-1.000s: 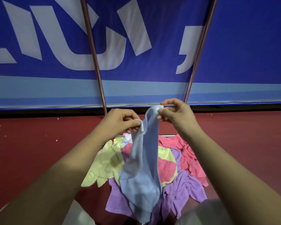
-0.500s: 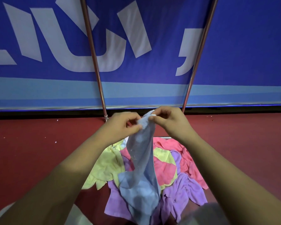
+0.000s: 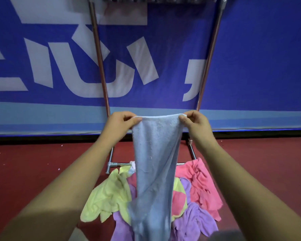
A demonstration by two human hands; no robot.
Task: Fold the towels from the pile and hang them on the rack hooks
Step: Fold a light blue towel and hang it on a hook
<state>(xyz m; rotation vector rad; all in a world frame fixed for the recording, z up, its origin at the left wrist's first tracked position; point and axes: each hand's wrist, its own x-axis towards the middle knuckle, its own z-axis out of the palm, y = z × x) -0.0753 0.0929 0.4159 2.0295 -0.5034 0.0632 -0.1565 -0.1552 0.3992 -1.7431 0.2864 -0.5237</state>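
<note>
red floor [image 3: 33, 171] below; left hand [image 3: 119, 125] and right hand [image 3: 196, 124] pinch pale-blue towel [image 3: 155, 162], hanging twisted.

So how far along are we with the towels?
Early. Done: no hung towel shows; the top of the rack is barely in view. In hand: the blue towel, pinched at its top corners by the left hand and right hand, not yet folded. Left: the pile of yellow, pink and purple towels on the floor.
</note>
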